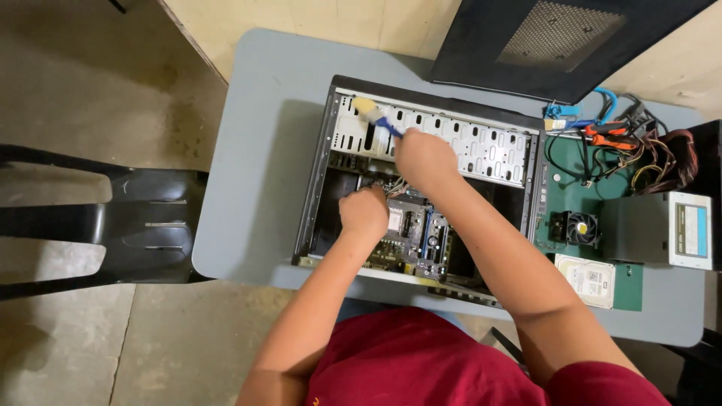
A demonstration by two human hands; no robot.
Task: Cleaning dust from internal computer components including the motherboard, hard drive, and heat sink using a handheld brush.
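An opened computer case (331, 158) lies on its side on a grey table (256, 180). My right hand (423, 158) grips a small brush (370, 113) with a blue handle, its pale bristles against the perforated drive cage (481, 146) at the case's far side. My left hand (364, 212) is closed in a fist inside the case, resting by the motherboard (417, 237) near a bundle of wires; whether it holds anything is hidden.
To the right lie a green mat (571, 192) with a cooler fan (579, 228), a hard drive (590, 280), a power supply (677, 229) with cables, and orange-handled pliers (613, 135). The black side panel (556, 41) leans behind. A black chair (98, 225) stands left.
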